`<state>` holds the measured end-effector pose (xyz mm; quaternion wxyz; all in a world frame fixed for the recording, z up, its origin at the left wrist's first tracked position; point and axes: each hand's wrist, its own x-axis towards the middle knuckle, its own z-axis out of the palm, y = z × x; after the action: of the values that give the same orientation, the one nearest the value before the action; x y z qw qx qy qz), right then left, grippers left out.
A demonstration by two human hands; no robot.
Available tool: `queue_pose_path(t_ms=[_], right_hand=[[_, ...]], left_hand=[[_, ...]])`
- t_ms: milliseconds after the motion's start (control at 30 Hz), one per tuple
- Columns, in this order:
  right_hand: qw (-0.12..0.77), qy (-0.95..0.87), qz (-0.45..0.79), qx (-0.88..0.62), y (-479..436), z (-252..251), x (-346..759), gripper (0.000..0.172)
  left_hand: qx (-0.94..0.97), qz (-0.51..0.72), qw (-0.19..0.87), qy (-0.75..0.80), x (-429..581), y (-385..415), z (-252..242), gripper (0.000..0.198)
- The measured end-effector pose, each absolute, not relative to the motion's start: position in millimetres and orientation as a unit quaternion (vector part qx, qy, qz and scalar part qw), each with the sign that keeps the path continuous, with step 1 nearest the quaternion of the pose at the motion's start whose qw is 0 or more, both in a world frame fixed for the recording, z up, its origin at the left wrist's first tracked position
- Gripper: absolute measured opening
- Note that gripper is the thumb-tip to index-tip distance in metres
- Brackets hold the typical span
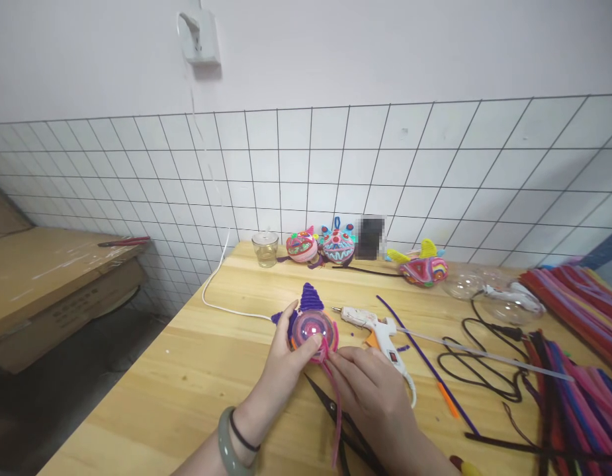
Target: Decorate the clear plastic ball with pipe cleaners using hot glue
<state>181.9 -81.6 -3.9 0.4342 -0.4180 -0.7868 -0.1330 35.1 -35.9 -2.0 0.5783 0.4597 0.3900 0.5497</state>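
My left hand [280,370] grips a clear plastic ball [313,328] wrapped with pink and purple pipe cleaners, with purple ear shapes on top. Thumb and fingers hold it just above the wooden table [196,370]. My right hand [370,387] pinches a pink pipe cleaner [335,410] against the ball's lower right side; its loose end trails toward me. A green bangle and a black band sit on my left wrist.
A white glue gun [380,334] lies right of the ball, black scissors [345,430] under my right hand. Finished pipe-cleaner figures [338,244] [422,268], a glass cup [266,250] and clear half-shells [484,287] line the back. Pipe-cleaner bundles [578,311] and black cables [484,370] fill the right. Cardboard boxes [47,277] stand left.
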Motion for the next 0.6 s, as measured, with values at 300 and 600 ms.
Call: queue_pose_path(t_ms=[300, 600], right_hand=[[0.414, -0.798, -0.125, -0.421, -79.1, -11.3, 185.0, 0.015], [0.432, -0.776, -0.12, -0.443, -78.3, -3.6, 184.1, 0.015]], left_hand=[[0.479, 0.53, 0.582, 0.388, 38.0, -37.2, -6.5, 0.072], [0.471, 0.524, 0.578, 0.411, 39.9, -38.2, -6.3, 0.064]])
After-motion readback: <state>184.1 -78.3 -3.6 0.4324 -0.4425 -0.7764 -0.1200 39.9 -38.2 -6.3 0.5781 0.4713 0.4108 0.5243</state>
